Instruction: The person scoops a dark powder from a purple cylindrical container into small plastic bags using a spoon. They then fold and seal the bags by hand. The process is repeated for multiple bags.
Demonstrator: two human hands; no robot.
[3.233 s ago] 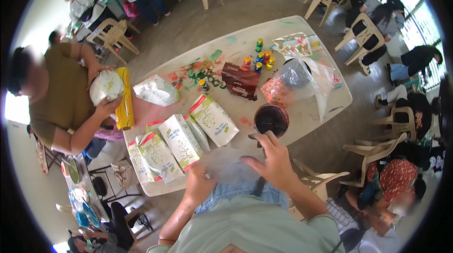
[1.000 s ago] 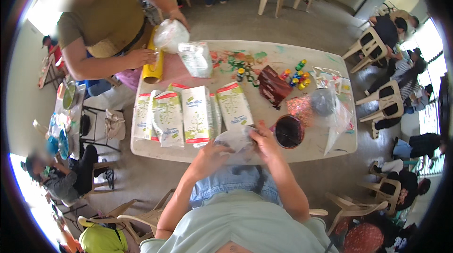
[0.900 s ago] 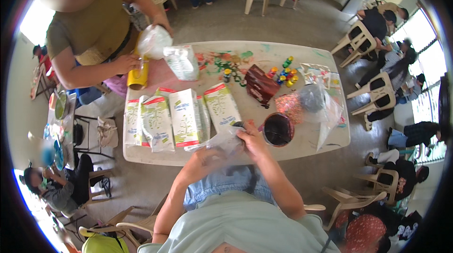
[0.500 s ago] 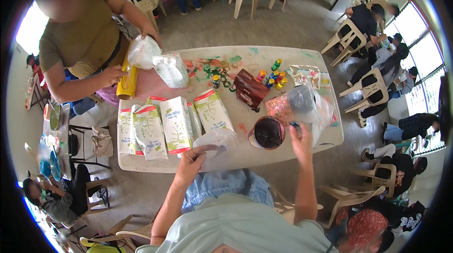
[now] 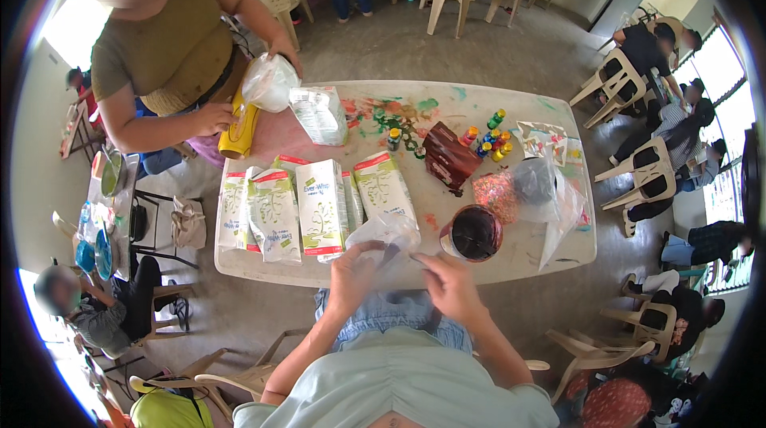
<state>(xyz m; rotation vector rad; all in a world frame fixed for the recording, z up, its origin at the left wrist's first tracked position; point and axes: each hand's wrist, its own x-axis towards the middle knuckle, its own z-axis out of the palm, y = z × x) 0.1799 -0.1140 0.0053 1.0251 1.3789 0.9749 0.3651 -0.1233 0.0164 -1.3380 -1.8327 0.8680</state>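
Note:
Over the table's front edge, my left hand (image 5: pixel 351 275) is closed on a clear plastic bag (image 5: pixel 384 233), fingers gathered at its lower side. My right hand (image 5: pixel 452 286) meets the bag from the right, with fingertips pinched at its edge. Something dark shows through the plastic between both hands; its kind is unclear. To the right of my right hand stands a tub (image 5: pixel 472 234) with a dark, glossy content. Just beyond it lies a bag of multicoloured sprinkles (image 5: pixel 495 197).
White-and-green cartons (image 5: pixel 321 205) stand left of my hands on the stained table (image 5: pixel 263 268). Farther off are a brown pouch (image 5: pixel 452 158), several small colour bottles (image 5: pixel 496 118) and a clear bag (image 5: pixel 562 209). Across the table, a person holds a yellow container (image 5: pixel 238 131) and a white-filled bag (image 5: pixel 271 82).
My right hand has come left from beside the tub to the plastic bag in my left hand. The small dark thing it held is no longer distinct. The whole view has shifted slightly.

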